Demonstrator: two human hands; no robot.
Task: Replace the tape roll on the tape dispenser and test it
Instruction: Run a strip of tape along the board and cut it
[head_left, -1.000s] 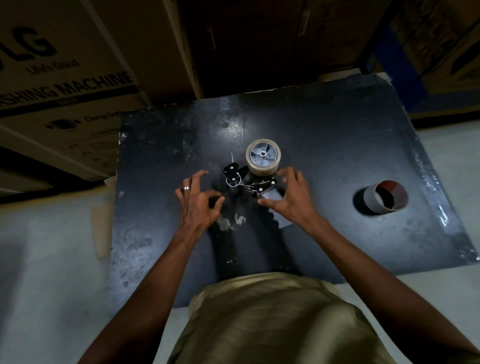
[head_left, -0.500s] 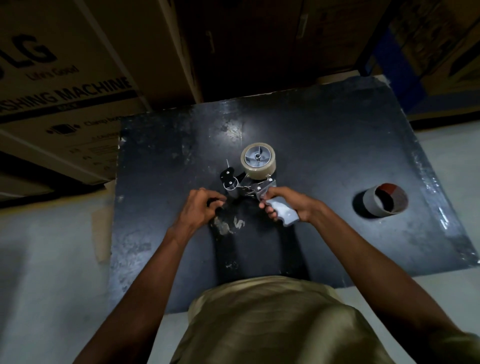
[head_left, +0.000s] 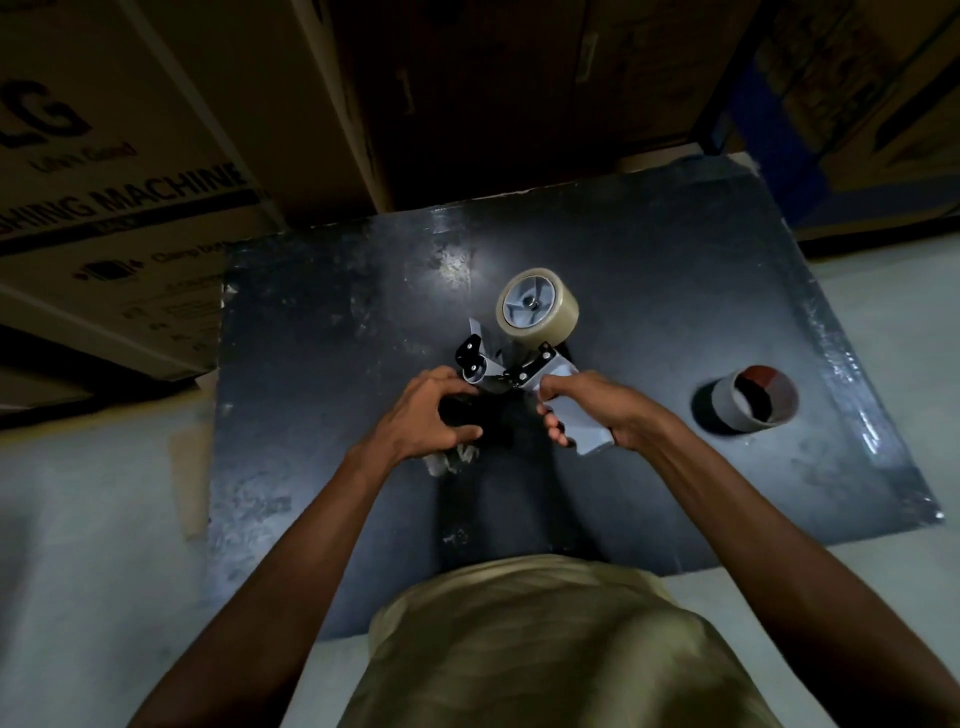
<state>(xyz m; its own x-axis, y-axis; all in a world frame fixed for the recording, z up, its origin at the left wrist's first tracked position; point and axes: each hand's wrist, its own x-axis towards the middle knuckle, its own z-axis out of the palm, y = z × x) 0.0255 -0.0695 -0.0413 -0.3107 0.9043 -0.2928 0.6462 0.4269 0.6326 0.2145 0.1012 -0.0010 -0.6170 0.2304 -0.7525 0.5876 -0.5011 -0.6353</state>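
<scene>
Right hand (head_left: 597, 410) grips tape dispenser (head_left: 540, 364) handle; left hand (head_left: 426, 415) curled near roller, probably pinching tape end. Tape may fold, stick to itself.

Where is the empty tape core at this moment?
In the head view, the empty tape core lies on the right side of the dark board, apart from the right hand that grips the tape dispenser.
</scene>
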